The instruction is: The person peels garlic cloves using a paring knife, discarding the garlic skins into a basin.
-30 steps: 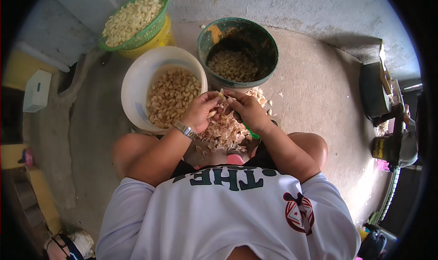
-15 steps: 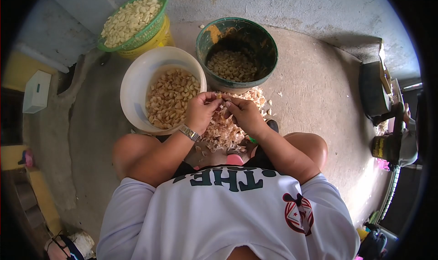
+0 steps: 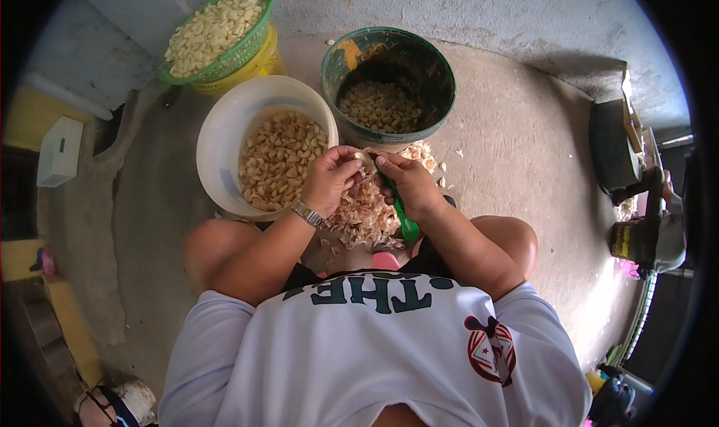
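Note:
My left hand, with a metal watch on the wrist, pinches a garlic clove at its fingertips. My right hand grips a green-handled knife, its handle running down along the palm, and its fingers meet the clove from the right. Both hands hover over a heap of papery garlic skins on the concrete floor, between my knees. Just left of my hands stands a white bucket of unpeeled cloves.
A dark green bucket holding cloves stands just beyond my hands. At the back left a green basket heaped with peeled white cloves rests on a yellow tub. A white box lies far left; dark clutter lines the right edge.
The green knife handle has swung into view under my right hand. Both hands stayed together over the skin heap, working the clove.

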### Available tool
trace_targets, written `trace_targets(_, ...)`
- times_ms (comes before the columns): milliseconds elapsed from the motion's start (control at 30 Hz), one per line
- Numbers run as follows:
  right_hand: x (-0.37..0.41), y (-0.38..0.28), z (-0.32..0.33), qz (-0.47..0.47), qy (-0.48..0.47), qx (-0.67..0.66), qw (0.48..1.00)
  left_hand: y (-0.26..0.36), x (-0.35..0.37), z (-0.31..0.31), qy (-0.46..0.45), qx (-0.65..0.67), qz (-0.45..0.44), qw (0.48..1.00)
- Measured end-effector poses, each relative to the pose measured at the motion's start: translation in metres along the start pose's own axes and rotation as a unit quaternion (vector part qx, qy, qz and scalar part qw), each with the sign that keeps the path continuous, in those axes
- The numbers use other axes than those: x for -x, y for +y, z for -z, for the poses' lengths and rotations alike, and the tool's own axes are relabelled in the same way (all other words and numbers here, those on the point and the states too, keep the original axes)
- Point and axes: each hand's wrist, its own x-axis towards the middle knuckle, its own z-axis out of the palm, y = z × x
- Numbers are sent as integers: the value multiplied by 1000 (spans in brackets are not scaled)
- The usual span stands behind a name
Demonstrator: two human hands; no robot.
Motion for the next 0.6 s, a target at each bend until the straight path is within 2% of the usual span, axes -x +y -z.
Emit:
trace_targets(100, -1, 2, -3, 136, 3, 181, 974, 6, 2, -4, 1, 4, 50, 999)
trace_targets(200, -5, 11, -1, 215, 22, 248, 944, 10, 0, -2, 24, -14, 71, 997)
trace_targets(300, -8, 5, 5, 86, 58, 100, 990, 10, 0, 2, 26, -7, 65, 998)
trace_targets(333, -11, 2, 11, 73, 62, 82, 992, 12, 0, 1, 27, 12, 67, 997)
trace_targets(467, -8, -5, 11, 51, 1, 106, 993, 15, 2, -3, 63, 56, 81, 993)
trace_targets(600, -2, 0, 0, 78, -57, 135, 986, 11, 3, -3, 88, 56, 77, 992)
